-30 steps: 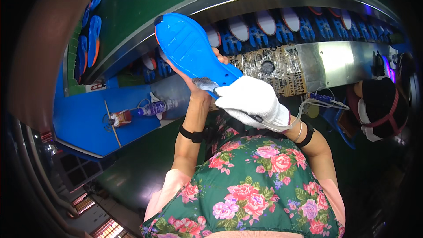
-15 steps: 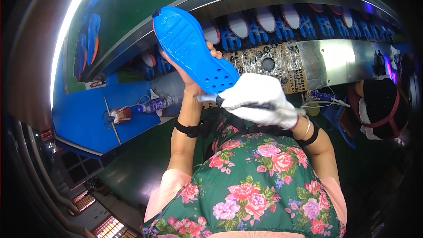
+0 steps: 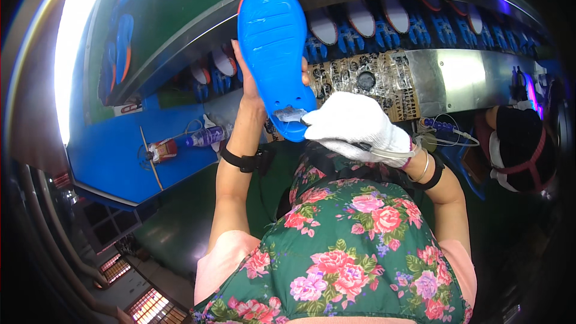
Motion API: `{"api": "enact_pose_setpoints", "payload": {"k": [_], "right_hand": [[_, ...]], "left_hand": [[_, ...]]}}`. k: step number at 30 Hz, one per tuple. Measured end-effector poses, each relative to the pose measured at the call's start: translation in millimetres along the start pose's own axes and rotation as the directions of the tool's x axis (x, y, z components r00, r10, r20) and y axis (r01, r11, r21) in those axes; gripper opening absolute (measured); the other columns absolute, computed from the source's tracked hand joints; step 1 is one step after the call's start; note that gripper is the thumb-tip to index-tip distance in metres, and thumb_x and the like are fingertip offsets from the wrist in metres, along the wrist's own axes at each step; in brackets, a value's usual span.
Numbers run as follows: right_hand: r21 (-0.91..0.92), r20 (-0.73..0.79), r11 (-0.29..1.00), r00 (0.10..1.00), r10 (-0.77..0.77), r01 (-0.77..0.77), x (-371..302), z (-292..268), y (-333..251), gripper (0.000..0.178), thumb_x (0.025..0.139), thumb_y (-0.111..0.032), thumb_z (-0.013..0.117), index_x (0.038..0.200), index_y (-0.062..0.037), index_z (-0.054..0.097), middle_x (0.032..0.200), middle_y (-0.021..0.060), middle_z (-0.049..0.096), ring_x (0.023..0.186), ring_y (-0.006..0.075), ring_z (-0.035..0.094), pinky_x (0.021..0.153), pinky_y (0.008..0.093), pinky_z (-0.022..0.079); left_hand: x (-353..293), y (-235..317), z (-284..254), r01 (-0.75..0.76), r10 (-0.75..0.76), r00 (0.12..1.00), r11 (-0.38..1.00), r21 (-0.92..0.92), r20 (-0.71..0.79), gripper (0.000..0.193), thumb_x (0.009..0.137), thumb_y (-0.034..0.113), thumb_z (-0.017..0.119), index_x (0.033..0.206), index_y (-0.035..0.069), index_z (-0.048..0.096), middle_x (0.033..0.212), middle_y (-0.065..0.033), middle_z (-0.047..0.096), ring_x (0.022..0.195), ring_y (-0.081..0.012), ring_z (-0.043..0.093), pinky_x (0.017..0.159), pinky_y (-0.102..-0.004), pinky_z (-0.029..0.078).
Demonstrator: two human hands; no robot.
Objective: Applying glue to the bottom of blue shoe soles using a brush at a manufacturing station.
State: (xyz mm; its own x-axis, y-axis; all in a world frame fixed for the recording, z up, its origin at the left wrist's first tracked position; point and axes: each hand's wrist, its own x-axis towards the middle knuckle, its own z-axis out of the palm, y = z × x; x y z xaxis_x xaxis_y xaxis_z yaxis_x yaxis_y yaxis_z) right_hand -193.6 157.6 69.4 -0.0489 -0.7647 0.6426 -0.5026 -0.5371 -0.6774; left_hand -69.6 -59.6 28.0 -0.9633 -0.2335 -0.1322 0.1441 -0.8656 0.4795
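Observation:
My bare left hand point(image 3: 248, 81) is closed around the edges of a blue shoe sole point(image 3: 273, 42), with most of the palm hidden behind it. The sole stands nearly upright, heel end toward me, with a dark patch at its toe and a wet-looking sheen on its face. In a white knit glove, my right hand point(image 3: 354, 123) grips a brush whose handle is mostly hidden. The brush's pale, wet bristles point(image 3: 290, 114) lie across the sole's heel, covering some of its round holes.
Behind my hands, a conveyor line carries several shoes point(image 3: 360, 19) on blue supports. Below it runs a ledge with taped cardboard point(image 3: 393, 87). On a blue table point(image 3: 114, 162) at left are a stick across a container point(image 3: 161, 151) and a purple bottle point(image 3: 206, 137). Another person point(image 3: 525, 150) is at far right.
The sole has risen and turned more upright in my left hand. The brush has gone from beside the heel's edge onto the heel's face, covering most of the holes.

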Motion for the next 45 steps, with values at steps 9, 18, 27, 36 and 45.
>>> {"api": "enact_pose_setpoints", "payload": {"k": [9,18,27,36,45], "right_hand": [[0.1,0.108,0.993,0.993,0.045,-0.056,-0.5,-7.2,-3.6,0.027,0.079,-0.007,0.08,0.106,-0.0133,0.077,0.104,0.0071,0.076,0.084,0.0285,0.07,0.075,0.0384,0.056],[0.297,-0.212,0.854,0.842,0.496,-0.428,8.9,-31.6,-10.5,0.014,0.078,0.004,0.08,0.091,-0.002,0.078,0.098,0.0156,0.077,0.094,0.0253,0.074,0.085,0.0358,0.058],[0.027,-0.15,0.944,0.932,0.329,-0.329,7.3,-46.2,0.5,0.019,0.079,-0.002,0.081,0.097,-0.008,0.079,0.098,0.0091,0.077,0.09,0.0233,0.073,0.082,0.0343,0.058],[-0.085,-0.171,0.96,0.953,0.249,-0.266,-19.5,-42.6,-19.7,0.018,0.078,-0.004,0.082,0.095,-0.0087,0.08,0.097,0.0102,0.077,0.083,0.025,0.072,0.075,0.0347,0.055],[-0.161,-0.252,0.945,0.938,0.238,-0.283,-22.3,-48.1,-25.7,0.019,0.077,-0.003,0.083,0.095,-0.0077,0.08,0.096,0.0092,0.078,0.081,0.0226,0.074,0.072,0.0339,0.058]], "left_hand": [[8.9,3.6,3.5,0.18,-0.183,0.968,0.983,0.031,0.174,0.122,0.077,0.099,0.024,0.156,0.007,0.035,0.125,-0.0256,0.063,0.095,-0.0382,0.07,0.076,-0.0556,0.061],[-4.7,-31.6,8.7,0.119,-0.121,0.993,0.988,-0.102,-0.013,0.108,0.087,0.09,0.029,0.154,0.006,0.038,0.131,-0.0241,0.062,0.103,-0.0404,0.07,0.088,-0.0589,0.059],[-25.9,-86.1,6.9,0.031,-0.001,0.975,0.991,0.13,-0.222,0.058,0.109,0.043,0.045,0.154,0.007,0.038,0.153,-0.018,0.047,0.136,-0.0325,0.054,0.116,-0.0511,0.045],[-45.3,-87.9,37.0,-0.062,0.09,0.995,0.911,-0.408,0.049,0.067,0.104,0.056,0.045,0.153,0.01,0.043,0.154,-0.0169,0.048,0.132,-0.0414,0.055,0.107,-0.0577,0.049],[-33.1,-120.3,30.7,-0.014,0.078,0.99,0.885,-0.465,0.119,0.106,0.078,0.052,0.068,0.161,0.003,0.024,0.154,-0.0355,0.037,0.133,-0.0421,0.054,0.104,-0.0526,0.053]]}}
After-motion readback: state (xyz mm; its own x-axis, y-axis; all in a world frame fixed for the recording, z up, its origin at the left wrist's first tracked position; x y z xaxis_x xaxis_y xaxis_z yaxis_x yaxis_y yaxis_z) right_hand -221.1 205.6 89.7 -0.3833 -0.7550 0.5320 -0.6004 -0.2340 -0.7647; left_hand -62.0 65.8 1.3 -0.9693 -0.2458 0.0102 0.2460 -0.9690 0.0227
